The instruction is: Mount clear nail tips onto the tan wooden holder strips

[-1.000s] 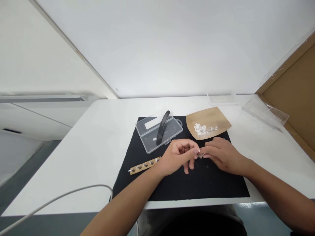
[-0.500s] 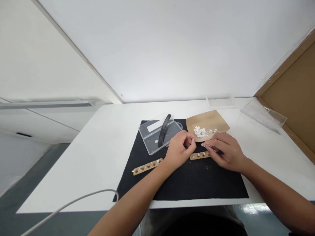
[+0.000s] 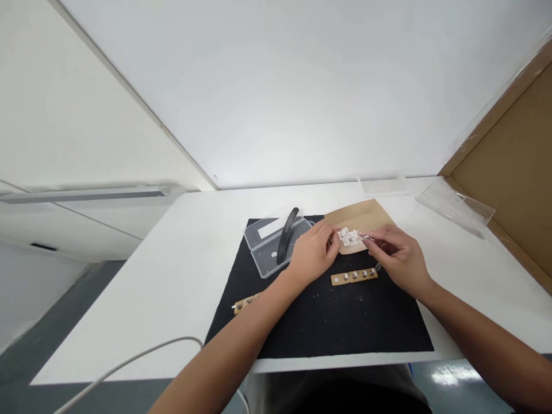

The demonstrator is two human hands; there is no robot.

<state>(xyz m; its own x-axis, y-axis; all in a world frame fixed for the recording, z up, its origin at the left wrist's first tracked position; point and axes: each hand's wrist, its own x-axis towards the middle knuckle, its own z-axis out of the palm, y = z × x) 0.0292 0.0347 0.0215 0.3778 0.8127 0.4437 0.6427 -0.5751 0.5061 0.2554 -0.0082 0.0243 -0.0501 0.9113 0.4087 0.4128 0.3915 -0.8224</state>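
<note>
My left hand (image 3: 314,252) is closed, fingertips pressed together at the left edge of a pile of small white pieces (image 3: 349,237) on brown paper (image 3: 364,211). Whatever it may pinch is hidden. On the pile's right side, my right hand (image 3: 400,259) pinches a small metal piece (image 3: 369,238) with a whitish tip; its exact kind is unclear. Just below the hands lies a tan strip (image 3: 340,280) bearing a row of small metal pieces with white tops. A second such strip (image 3: 238,307) is partly covered by my left forearm.
A clear hinged plastic case (image 3: 264,265) lies open at the left, a black curved bar (image 3: 284,238) across it. Everything sits on a black mat (image 3: 328,328). Clear plastic trays (image 3: 459,207) stand at the back right, near a cardboard panel (image 3: 513,149). A white cable (image 3: 142,348) runs at the lower left.
My right hand has moved up from above the strip to the white pile, with the metal piece in it. The left hand has come to the pile's edge. The view has shifted slightly.
</note>
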